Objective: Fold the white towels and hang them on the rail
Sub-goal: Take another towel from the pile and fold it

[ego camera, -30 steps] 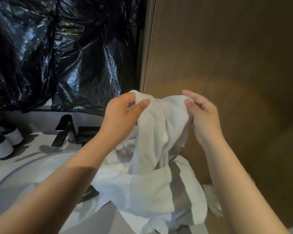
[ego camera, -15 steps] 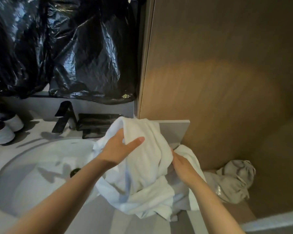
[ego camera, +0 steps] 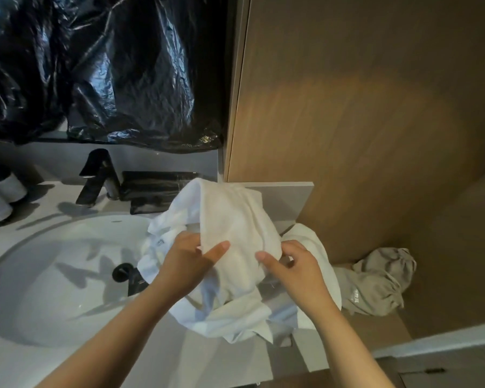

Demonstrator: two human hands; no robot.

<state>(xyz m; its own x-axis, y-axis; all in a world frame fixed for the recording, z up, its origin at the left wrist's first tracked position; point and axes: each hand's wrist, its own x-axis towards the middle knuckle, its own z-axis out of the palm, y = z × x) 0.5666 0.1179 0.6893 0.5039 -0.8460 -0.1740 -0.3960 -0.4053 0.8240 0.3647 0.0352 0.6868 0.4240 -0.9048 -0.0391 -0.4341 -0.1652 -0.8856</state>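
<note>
**Towel position.** The towel [ego camera: 235, 228] is white and bunched. It lies on the right part of the counter [ego camera: 230, 362], between the basin [ego camera: 53, 289] and the wood panel [ego camera: 347, 121]. Its upper fold rises towards the back edge of the counter. The lower folds spread over the counter in front of both hands, and one part overhangs the right rim of the basin. Another white fold shows at the right, behind the right hand. It cannot be determined whether the heap is one towel or several.

**Left hand** [ego camera: 185, 264]. It grips the left edge of the upper fold. The thumb lies on top of the cloth and points right. The other fingers are tucked under the fold, out of sight.

**Right hand** [ego camera: 297, 275]. It grips the right edge of the same fold. The thumb lies on top and points left. The fingers [ego camera: 293, 247] curl round the cloth edge. The two thumbs are near each other but apart.

**Surroundings.**
- A black tap [ego camera: 98, 177] stands behind the basin.
- A black drain [ego camera: 122, 271] sits in the bowl, just left of the towel.
- A black tray [ego camera: 157, 189] lies right of the tap, and the towel partly covers it in this view.
- Two bottles [ego camera: 0, 197] stand at the left edge.
- Black plastic [ego camera: 109, 65] hangs above the back of the counter.
- A grey cloth [ego camera: 375, 281] lies crumpled to the right of the counter, against the panel.
</note>
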